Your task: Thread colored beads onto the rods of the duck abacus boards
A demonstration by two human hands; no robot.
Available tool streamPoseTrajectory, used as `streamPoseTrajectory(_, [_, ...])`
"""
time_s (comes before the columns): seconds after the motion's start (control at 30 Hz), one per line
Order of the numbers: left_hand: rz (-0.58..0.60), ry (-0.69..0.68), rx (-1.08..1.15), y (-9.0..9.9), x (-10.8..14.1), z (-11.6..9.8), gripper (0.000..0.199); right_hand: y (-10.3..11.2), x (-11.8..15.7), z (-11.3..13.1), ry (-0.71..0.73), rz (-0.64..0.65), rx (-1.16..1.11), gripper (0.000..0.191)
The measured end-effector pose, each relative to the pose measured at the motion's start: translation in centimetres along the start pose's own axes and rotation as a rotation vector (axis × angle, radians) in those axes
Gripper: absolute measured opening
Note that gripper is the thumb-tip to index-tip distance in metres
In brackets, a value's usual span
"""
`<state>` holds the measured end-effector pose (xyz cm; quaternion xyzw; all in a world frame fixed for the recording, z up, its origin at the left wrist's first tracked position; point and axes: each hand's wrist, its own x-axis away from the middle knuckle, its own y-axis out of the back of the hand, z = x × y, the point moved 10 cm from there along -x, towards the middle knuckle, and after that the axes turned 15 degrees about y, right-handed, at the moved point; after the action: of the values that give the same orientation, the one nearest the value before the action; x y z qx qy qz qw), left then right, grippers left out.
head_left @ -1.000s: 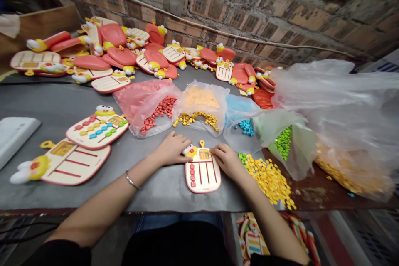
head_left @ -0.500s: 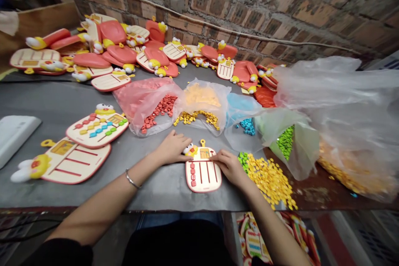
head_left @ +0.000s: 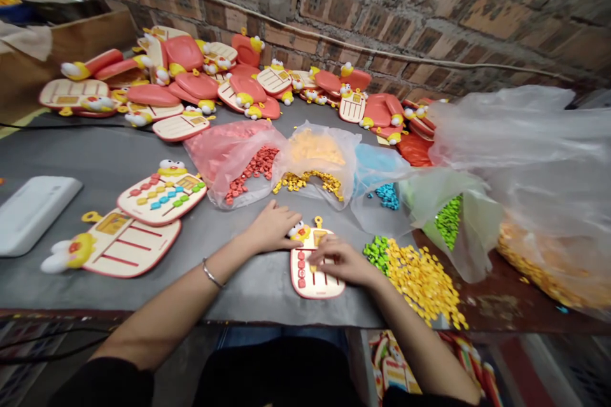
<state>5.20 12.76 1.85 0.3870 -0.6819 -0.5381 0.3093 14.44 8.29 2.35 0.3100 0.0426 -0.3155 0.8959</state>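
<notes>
one cream, red-rimmed plastic duck board [head_left: 317, 285] lay under your right hand [head_left: 347, 261], left hand [head_left: 273, 227] seemingly bracing it steady; i couldn't tell either grip.

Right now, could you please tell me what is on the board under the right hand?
The board carries a column of red pieces, plus a yellow piece by the right hand. Whatever that hand covers cannot be seen.

Head-worn view, forward and down over the table [head_left: 258, 296]
</notes>
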Motion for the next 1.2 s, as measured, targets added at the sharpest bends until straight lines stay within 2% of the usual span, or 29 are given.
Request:
streamPoseTrajectory(0.07, [0.001,0.003,0.005,0.0,0.0,0.0,0.041,-0.4,0.0,0.5,-0.016,0.104,-0.111,0.027])
streamPoseTrajectory(0.1, [0.0,0.007,0.006,0.0,0.0,0.1,0.04,-0.1,-0.1,0.6,-0.033,0.11,-0.15,0.029])
streamPoseTrajectory(0.17, [-0.003,0.01,0.008,0.0,0.0,0.1,0.04,2.0,-1.1,-0.1,-0.07,0.013,-0.131,0.029])
streamPoseTrajectory(0.23, [-0.007,0.01,0.009,0.0,0.0,0.2,0.039,4.7,-3.0,-1.2,-0.078,-0.134,0.022,0.024])
streamPoseTrajectory(0.3, [-0.013,0.005,0.009,0.0,0.0,0.1,0.038,6.2,-5.7,-2.4,-0.052,-0.195,0.214,0.016])
streamPoseTrajectory(0.37, [-0.019,0.0,0.009,0.0,0.0,0.1,0.038,6.3,-8.8,-3.8,-0.038,-0.152,0.395,0.013])
streamPoseTrajectory(0.47, [-0.028,-0.003,0.008,0.0,0.0,0.0,0.039,5.1,-12.7,-6.1,-0.078,0.007,0.688,0.016])
streamPoseTrajectory(0.53, [-0.033,-0.003,0.009,0.0,0.0,0.0,0.04,4.5,-14.0,-7.1,-0.116,0.083,0.82,0.018])
streamPoseTrajectory(0.6, [-0.036,-0.001,0.011,0.0,0.0,0.0,0.041,4.3,-14.3,-7.4,-0.117,0.098,0.851,0.018])
streamPoseTrajectory(0.67, [-0.038,0.001,0.015,0.1,0.1,0.0,0.04,4.5,-13.4,-6.9,-0.071,0.055,0.766,0.015])
streamPoseTrajectory(0.73, [-0.039,0.001,0.022,0.2,0.1,0.0,0.039,5.4,-11.5,-5.9,-0.024,-0.05,0.598,0.012])
streamPoseTrajectory(0.87, [-0.035,-0.001,0.035,0.3,0.2,0.1,0.037,7.8,-5.1,-3.5,-0.011,-0.276,0.294,0.012])
streamPoseTrajectory(0.97, [-0.031,-0.003,0.037,0.3,0.3,0.1,0.037,8.3,-0.3,-1.8,-0.064,-0.366,0.236,0.017])
streamPoseTrajectory(1.07, [-0.029,-0.005,0.034,0.3,0.3,0.0,0.035,7.7,2.3,-0.8,-0.103,-0.381,0.282,0.02])
streamPoseTrajectory(1.2, [-0.03,-0.008,0.029,0.3,0.3,0.0,0.034,5.7,2.3,-0.7,-0.101,-0.29,0.421,0.018])
